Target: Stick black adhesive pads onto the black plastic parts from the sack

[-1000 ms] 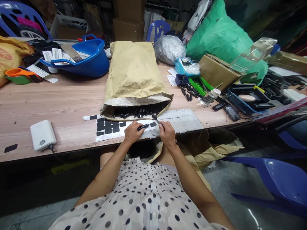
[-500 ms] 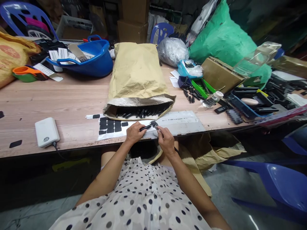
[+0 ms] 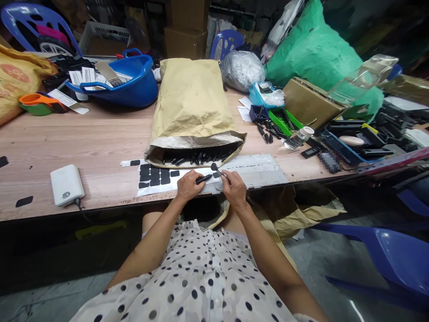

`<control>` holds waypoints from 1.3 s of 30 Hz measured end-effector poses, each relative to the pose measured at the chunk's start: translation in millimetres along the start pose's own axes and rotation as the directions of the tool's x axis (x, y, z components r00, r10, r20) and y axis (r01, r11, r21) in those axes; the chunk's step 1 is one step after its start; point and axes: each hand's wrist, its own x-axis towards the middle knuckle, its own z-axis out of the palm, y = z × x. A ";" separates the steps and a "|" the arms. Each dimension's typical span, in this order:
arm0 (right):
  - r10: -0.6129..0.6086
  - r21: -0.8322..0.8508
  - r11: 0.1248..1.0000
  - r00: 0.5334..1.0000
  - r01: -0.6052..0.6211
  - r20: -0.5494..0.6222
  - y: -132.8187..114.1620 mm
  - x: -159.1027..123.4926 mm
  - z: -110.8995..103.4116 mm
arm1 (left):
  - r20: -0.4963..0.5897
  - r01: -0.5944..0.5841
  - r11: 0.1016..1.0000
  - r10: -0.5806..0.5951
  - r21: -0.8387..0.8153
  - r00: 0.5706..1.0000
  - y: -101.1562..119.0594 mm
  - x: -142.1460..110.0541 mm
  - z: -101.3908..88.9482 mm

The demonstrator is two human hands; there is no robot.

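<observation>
My left hand [image 3: 188,184] is closed around a small black stick-shaped part [image 3: 203,179] at the table's near edge. My right hand [image 3: 234,189] pinches a thin tool [image 3: 218,171] with a small black pad on its tip, held close to the part's end. Both hands hover over a white backing sheet [image 3: 152,176] carrying several black pads and a grey flat panel [image 3: 254,170]. Just behind lies a brown paper sack [image 3: 192,103] on its side, its open mouth showing several more black parts [image 3: 197,157].
A white power bank [image 3: 67,184] with a cable lies at the left. A blue basin [image 3: 127,82] of cards stands behind. Trays, a green tray [image 3: 284,121], a cardboard box [image 3: 308,103] and black parts crowd the right. A blue chair [image 3: 395,255] is at my right.
The right hand drew the tool slightly back from the part's end, then held it near again; the pad on its tip stays. The left hand barely moved.
</observation>
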 end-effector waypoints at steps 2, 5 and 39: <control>0.013 -0.068 0.998 1.000 -0.012 0.004 12.2 10.0 3.4 | -0.015 0.005 1.000 -0.005 0.007 1.000 0.4 -0.6 0.3; 0.018 -0.168 0.986 0.999 -0.012 0.034 26.2 18.5 10.1 | -0.011 0.001 1.000 -0.001 -0.007 1.000 -0.4 -1.0 0.4; 0.052 -0.254 0.966 0.998 -0.046 0.018 26.7 12.5 23.8 | -0.082 -0.314 0.940 0.327 0.133 0.942 -22.5 -71.6 -6.3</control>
